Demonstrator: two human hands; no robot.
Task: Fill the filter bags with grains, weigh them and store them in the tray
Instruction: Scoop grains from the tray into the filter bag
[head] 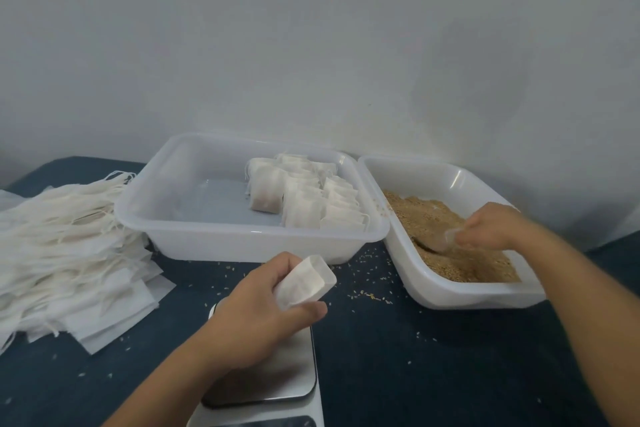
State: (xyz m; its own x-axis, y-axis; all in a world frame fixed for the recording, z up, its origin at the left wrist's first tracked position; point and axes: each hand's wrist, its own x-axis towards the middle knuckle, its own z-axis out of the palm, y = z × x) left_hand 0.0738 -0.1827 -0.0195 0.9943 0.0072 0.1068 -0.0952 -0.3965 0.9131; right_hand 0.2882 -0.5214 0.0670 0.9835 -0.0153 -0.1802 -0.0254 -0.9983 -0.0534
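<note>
Head view: left hand (256, 308) grips open bag (306, 281) above scale (273, 374), mouth ready; right hand (491, 227) pinches scoop (441, 241) in grains (460, 253), right of scale.

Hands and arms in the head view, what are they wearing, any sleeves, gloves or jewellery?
The left hand and right hand are both bare, without gloves. No ring, watch or bracelet shows. Both forearms are uncovered as far as the frame edge, so no sleeve is in view.
</note>
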